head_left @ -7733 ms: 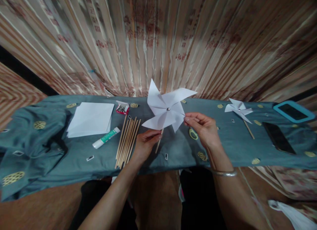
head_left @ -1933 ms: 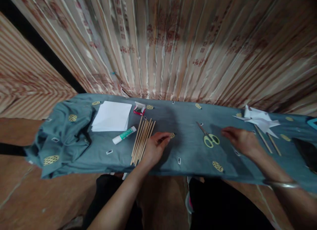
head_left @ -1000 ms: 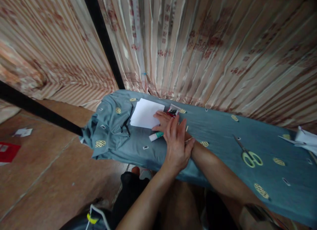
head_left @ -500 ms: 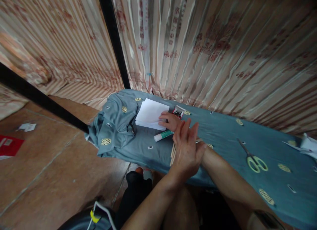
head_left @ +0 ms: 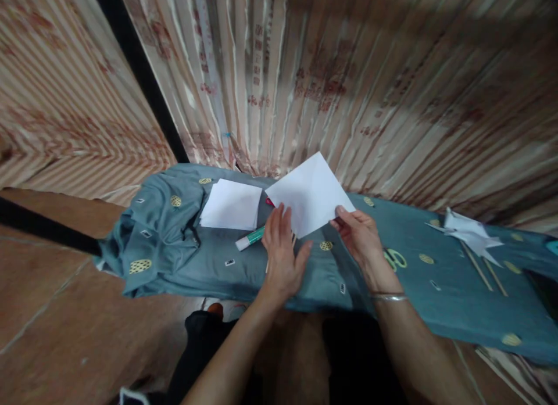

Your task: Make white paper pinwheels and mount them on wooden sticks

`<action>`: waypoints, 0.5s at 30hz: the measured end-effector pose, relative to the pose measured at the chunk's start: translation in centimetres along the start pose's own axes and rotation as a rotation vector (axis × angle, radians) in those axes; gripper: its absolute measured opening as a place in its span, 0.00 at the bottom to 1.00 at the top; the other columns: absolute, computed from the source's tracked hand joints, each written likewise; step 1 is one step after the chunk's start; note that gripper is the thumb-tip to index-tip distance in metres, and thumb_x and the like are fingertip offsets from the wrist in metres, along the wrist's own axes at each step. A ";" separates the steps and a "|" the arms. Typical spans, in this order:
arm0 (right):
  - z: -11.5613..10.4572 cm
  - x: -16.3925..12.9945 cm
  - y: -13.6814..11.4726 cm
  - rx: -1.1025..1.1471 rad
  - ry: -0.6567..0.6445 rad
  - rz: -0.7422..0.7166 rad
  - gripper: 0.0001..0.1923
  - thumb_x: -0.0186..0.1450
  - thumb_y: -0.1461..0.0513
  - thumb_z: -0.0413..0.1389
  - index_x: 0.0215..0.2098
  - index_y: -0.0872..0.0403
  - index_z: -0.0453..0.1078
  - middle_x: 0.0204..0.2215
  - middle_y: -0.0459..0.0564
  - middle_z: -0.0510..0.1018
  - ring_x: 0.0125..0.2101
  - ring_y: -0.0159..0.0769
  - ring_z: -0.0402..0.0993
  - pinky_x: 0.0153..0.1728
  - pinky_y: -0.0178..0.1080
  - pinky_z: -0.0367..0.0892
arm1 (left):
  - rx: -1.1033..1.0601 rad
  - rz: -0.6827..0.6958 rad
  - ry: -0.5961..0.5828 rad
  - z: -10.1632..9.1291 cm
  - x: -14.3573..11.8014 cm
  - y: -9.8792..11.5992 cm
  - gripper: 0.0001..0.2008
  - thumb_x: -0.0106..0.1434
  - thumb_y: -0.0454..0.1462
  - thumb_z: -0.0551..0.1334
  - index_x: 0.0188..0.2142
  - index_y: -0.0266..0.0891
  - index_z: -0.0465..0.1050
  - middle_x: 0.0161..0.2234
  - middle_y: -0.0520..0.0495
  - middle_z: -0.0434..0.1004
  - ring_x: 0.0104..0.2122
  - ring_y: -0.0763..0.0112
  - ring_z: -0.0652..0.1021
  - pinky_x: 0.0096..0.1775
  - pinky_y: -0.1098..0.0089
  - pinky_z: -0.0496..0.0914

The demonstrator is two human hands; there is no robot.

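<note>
Striped pink-brown curtain [head_left: 349,91] hangs behind a long table [head_left: 305,265] w/ a teal cloth, gold round motifs on it; reddish tile floor [head_left: 52,312] to the left.

Right hand [head_left: 360,236] is raised just above the table, wrist bent back, bangle [head_left: 389,297] on the forearm. Its fingers [head_left: 344,214] are pinched shut on the right corner of a white paper sheet [head_left: 309,193], thumb on the near side. Sheet is lifted off the cloth, tilted like a diamond, one corner pointing up toward the curtain.

Left hand [head_left: 282,257] is held flat & open, fingers straight and spread a bit, tips at the sheet's lower left edge; palm faces down/forward, holding nothing. Whether it actually touches the paper: can't tell. Forearm comes up from bottom centre, roughly parallel to the right arm.

Left of the hands: paper stack [head_left: 231,204] lying flat, glue stick [head_left: 250,238] just beside its near edge, green body, white cap. Wooden sticks [head_left: 293,240] mostly hidden under the left hand. A red bit behind the sheet, too hidden to name. Scissors [head_left: 394,258], yellow-green handles, peek out right of the right wrist. Far right: white pinwheels [head_left: 468,230] w/ stick handles, well apart from the hands.
</note>
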State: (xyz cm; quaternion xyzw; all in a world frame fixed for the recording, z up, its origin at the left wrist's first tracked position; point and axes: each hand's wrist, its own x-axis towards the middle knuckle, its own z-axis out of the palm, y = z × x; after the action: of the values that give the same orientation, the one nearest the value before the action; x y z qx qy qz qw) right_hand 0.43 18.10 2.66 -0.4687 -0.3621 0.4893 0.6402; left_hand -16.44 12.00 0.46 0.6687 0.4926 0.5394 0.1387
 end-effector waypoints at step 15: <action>-11.8 -5.5 -4.7 -0.606 0.256 -0.358 0.11 0.59 0.53 0.62 0.33 0.52 0.78 0.24 0.45 0.79 0.24 0.33 0.73 0.27 0.36 0.70 | -0.364 -0.397 -0.167 6.3 -1.5 -0.2 0.39 0.59 0.42 0.65 0.66 0.47 0.49 0.67 0.39 0.52 0.66 0.54 0.58 0.62 0.51 0.56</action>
State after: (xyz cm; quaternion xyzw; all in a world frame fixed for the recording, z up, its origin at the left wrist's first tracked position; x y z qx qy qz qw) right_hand 11.22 9.49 3.64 -0.6236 -0.4838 0.1778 0.5877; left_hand -11.07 13.09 -2.92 0.5653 0.4960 0.5241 0.3996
